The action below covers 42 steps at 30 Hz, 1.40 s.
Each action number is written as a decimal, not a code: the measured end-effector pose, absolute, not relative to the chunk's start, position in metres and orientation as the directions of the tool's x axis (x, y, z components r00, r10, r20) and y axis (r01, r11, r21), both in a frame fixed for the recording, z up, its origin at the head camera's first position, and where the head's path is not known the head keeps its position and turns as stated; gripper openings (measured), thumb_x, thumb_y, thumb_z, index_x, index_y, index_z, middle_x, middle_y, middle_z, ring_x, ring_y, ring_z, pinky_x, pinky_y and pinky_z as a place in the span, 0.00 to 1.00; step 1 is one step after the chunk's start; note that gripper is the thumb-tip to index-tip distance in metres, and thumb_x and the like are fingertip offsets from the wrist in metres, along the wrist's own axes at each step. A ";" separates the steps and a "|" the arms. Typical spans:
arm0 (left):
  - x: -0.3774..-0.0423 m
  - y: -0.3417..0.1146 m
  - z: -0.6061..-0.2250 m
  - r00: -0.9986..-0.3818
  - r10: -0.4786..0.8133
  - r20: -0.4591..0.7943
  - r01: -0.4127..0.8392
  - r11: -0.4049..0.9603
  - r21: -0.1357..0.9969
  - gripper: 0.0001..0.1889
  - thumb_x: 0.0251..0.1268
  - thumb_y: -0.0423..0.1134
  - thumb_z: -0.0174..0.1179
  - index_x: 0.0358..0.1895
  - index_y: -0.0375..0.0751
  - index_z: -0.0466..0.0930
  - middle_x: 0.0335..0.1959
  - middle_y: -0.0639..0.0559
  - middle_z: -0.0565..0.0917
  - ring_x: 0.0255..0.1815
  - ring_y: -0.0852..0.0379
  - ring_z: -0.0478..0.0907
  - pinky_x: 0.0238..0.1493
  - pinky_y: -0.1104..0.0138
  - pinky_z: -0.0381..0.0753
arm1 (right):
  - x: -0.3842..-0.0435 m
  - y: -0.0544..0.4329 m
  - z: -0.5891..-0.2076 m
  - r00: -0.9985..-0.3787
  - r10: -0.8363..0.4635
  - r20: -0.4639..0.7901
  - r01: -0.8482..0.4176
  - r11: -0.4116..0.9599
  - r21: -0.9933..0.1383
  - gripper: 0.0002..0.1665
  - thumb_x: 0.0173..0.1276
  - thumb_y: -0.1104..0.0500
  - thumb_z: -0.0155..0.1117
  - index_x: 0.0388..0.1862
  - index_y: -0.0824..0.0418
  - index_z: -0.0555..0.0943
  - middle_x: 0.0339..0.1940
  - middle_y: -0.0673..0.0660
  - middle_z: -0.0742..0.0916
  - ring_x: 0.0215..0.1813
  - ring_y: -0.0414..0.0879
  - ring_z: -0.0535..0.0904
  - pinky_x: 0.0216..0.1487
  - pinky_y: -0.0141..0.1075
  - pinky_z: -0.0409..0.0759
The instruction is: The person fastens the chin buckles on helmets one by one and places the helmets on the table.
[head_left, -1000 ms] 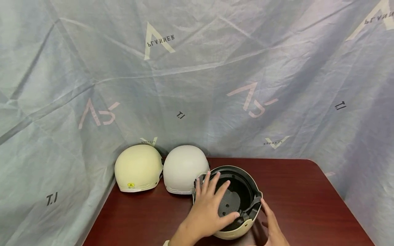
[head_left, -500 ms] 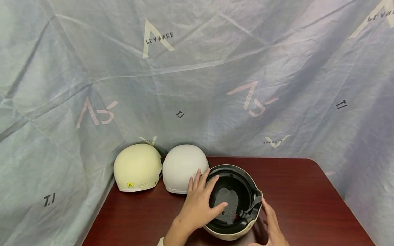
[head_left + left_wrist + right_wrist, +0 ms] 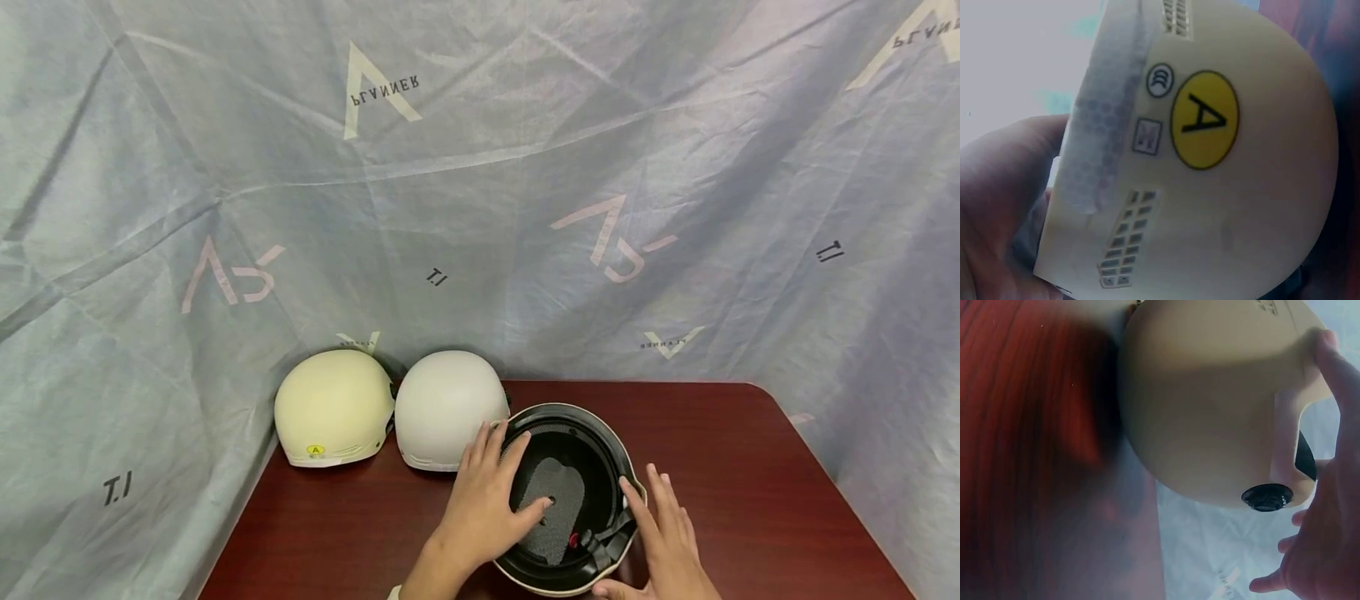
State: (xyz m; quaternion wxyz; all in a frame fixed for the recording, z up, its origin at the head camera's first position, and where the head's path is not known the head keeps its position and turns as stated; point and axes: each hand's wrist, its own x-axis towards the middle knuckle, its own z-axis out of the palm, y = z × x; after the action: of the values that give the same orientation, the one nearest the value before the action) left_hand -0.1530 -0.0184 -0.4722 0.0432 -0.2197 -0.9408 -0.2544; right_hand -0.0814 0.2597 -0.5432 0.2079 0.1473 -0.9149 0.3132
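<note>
A cream half helmet (image 3: 577, 417) lies upside down on the table, its black lining facing up. A dark chin strap (image 3: 611, 533) with a red piece lies inside on the right. My left hand (image 3: 480, 508) lies over its left rim, fingers fairly straight and thumb reaching inside. In the left wrist view, the cream shell (image 3: 1260, 187) shows a yellow "A" sticker (image 3: 1205, 120) and vent grilles. My right hand (image 3: 667, 533) touches the right rim with extended fingers, its thumb near the front edge. A round black fitting (image 3: 1267, 497) shows on the shell in the right wrist view.
A pale yellow helmet (image 3: 333, 404) and a white helmet (image 3: 450, 408) sit dome up side by side at the back left. The red-brown table (image 3: 750, 475) extends to the right. A grey printed sheet (image 3: 480, 208) hangs behind and at both sides.
My left hand has drawn back left from over the opening to the rim. The helmet has turned slightly, its right strap now nearer me. My right hand has spread its fingers and risen along the rim.
</note>
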 end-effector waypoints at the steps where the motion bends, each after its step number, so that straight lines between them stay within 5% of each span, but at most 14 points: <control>1: -0.152 -0.019 -0.472 -0.901 0.391 0.185 0.431 0.774 0.464 0.43 0.70 0.64 0.64 0.84 0.58 0.61 0.87 0.41 0.57 0.88 0.33 0.51 0.80 0.34 0.61 | -0.082 0.259 -0.542 -0.872 -0.146 0.467 -0.400 0.764 -0.507 0.79 0.35 0.28 0.86 0.85 0.52 0.63 0.91 0.61 0.52 0.92 0.54 0.37 0.56 0.88 0.58; 13: -0.132 -0.015 -0.467 -0.893 0.430 0.133 0.443 0.790 0.425 0.39 0.69 0.62 0.67 0.79 0.55 0.70 0.85 0.39 0.62 0.86 0.28 0.54 0.70 0.21 0.59 | -0.085 0.248 -0.528 -0.858 -0.213 0.468 -0.452 0.747 -0.487 0.68 0.45 0.28 0.82 0.83 0.48 0.67 0.90 0.63 0.54 0.92 0.47 0.33 0.50 0.87 0.61; 24: -0.122 -0.010 -0.472 -0.847 0.498 0.185 0.531 0.785 0.320 0.33 0.67 0.60 0.68 0.74 0.55 0.77 0.83 0.44 0.66 0.87 0.31 0.54 0.75 0.21 0.51 | -0.088 0.235 -0.511 -0.840 -0.252 0.480 -0.477 0.765 -0.433 0.57 0.54 0.36 0.81 0.82 0.42 0.69 0.88 0.64 0.60 0.92 0.48 0.33 0.68 0.86 0.49; 30: -0.116 -0.006 -0.475 -0.838 0.517 0.174 0.545 0.786 0.292 0.32 0.67 0.61 0.68 0.72 0.56 0.79 0.81 0.46 0.70 0.85 0.32 0.58 0.75 0.22 0.52 | -0.091 0.224 -0.501 -0.841 -0.299 0.450 -0.493 0.767 -0.411 0.58 0.58 0.39 0.80 0.84 0.42 0.64 0.89 0.55 0.59 0.91 0.57 0.41 0.76 0.81 0.41; 35: -0.111 -0.004 -0.477 -0.831 0.526 0.178 0.556 0.787 0.268 0.30 0.67 0.61 0.67 0.70 0.56 0.81 0.79 0.48 0.74 0.84 0.33 0.63 0.74 0.22 0.54 | -0.091 0.219 -0.496 -0.852 -0.339 0.399 -0.488 0.790 -0.371 0.45 0.65 0.36 0.75 0.79 0.40 0.72 0.87 0.55 0.66 0.91 0.58 0.45 0.79 0.79 0.39; 42: -0.111 -0.005 -0.476 -0.823 0.532 0.197 0.568 0.780 0.265 0.28 0.68 0.60 0.67 0.68 0.55 0.82 0.78 0.48 0.74 0.85 0.35 0.61 0.75 0.24 0.55 | -0.099 0.221 -0.479 -0.850 -0.394 0.348 -0.496 0.821 -0.282 0.29 0.60 0.51 0.79 0.61 0.50 0.87 0.67 0.52 0.87 0.77 0.61 0.76 0.71 0.78 0.54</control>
State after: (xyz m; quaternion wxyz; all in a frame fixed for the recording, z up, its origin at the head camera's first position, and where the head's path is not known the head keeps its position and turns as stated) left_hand -0.1106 -0.0053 -0.4762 0.0557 -0.2921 -0.9416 -0.1578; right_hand -0.0994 0.2205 -0.4792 0.1386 0.2359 -0.9441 0.1838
